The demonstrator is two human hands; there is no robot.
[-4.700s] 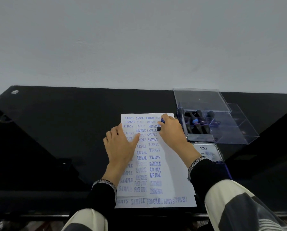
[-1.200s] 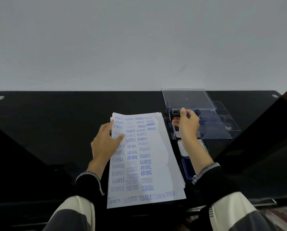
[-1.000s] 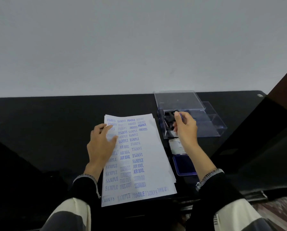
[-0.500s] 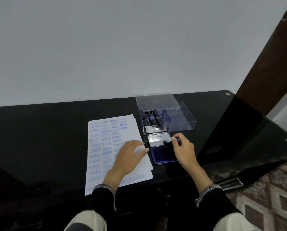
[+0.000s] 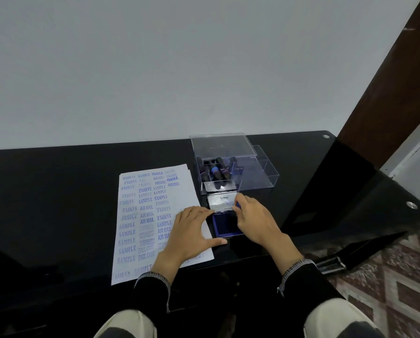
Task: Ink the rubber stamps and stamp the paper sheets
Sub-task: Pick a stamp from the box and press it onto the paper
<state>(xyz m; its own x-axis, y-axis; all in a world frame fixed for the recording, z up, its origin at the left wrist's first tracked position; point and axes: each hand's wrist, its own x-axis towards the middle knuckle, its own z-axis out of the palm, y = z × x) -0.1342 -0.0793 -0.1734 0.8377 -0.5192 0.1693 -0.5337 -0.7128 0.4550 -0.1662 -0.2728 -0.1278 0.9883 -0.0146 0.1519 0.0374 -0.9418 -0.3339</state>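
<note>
Stamp (image 5: 237, 205) pinched in right grip (image 5: 255, 222), over ink pad (image 5: 224, 225) | left grip (image 5: 191, 230) spread flat, pinning paper sheets (image 5: 140, 215) | small, light, stiff; best pinched by upper handle, rubber face down

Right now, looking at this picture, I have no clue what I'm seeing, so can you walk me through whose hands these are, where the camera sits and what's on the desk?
No machine here: a person wears a camera on the head, looking down at their own two hands. The left hand rests flat on a stack of paper sheets already covered in blue stamp prints. The right hand has its grip on a small rubber stamp, mostly hidden, over the open blue ink pad; its metal lid lies folded back. Behind stands a clear plastic box with more stamps, all on a black glass desk.
</note>
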